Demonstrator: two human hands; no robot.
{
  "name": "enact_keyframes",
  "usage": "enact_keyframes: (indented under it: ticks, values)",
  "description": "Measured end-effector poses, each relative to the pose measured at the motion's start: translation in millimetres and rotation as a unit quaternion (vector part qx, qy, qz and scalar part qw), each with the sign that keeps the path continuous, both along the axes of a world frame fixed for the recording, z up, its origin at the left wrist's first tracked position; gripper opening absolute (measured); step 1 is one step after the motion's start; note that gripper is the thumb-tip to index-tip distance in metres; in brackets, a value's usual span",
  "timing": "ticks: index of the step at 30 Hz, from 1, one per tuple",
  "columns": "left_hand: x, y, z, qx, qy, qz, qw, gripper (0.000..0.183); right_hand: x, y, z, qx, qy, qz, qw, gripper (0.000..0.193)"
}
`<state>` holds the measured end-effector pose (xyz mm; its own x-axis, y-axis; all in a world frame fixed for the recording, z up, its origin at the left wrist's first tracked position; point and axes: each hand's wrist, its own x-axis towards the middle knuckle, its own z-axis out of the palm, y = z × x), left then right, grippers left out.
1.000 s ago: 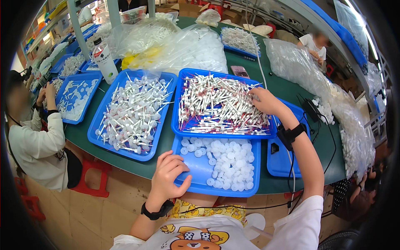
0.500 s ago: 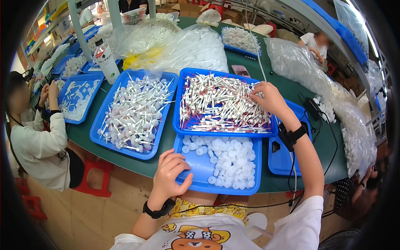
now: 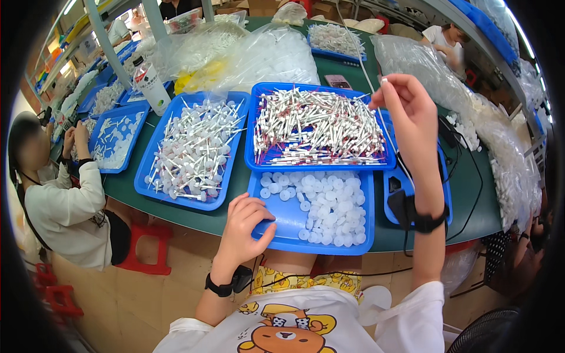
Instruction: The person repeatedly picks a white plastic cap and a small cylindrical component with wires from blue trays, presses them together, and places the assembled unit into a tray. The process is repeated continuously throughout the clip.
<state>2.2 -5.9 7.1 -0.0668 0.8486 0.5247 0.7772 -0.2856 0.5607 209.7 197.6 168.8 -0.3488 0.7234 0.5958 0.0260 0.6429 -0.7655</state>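
My right hand (image 3: 409, 115) is raised over the right edge of the upper blue tray (image 3: 322, 165), its thumb and fingers drawn together in a pinch. A small white bit shows at the fingertips; I cannot make out what it is. That tray is heaped with thin white sticks (image 3: 318, 126) with red ends. Partly under it lies a lower blue tray (image 3: 285, 220) of translucent white round discs (image 3: 335, 206). At that tray's left rim rests my left hand (image 3: 244, 226), fingers loosely bent and apart, holding nothing I can see.
To the left stands a blue tray (image 3: 206, 204) of sticks with discs on them. Behind are clear plastic bags (image 3: 276, 59), a bottle (image 3: 151, 88) and a phone (image 3: 337, 81). Cables (image 3: 474, 194) run at the right. A person (image 3: 70, 194) works at the far left.
My right hand has lifted out of the stick tray and come up, right and nearer, fingers pinched. My left hand stays at the lower tray's rim. The view has shifted slightly.
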Motion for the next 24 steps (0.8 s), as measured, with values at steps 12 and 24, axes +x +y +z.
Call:
enact_keyframes:
  ticks: [12,24]
  values:
    - [69,-24,40,0.028,-0.392,-0.177,0.903,0.019,37,-200,-78,0.005,-0.120,-0.068,0.990,0.022]
    - [80,-44,18,-0.114,-0.328,-0.237,0.908,0.008,76,-215,-131,-0.078,-0.079,0.025,0.994,0.022]
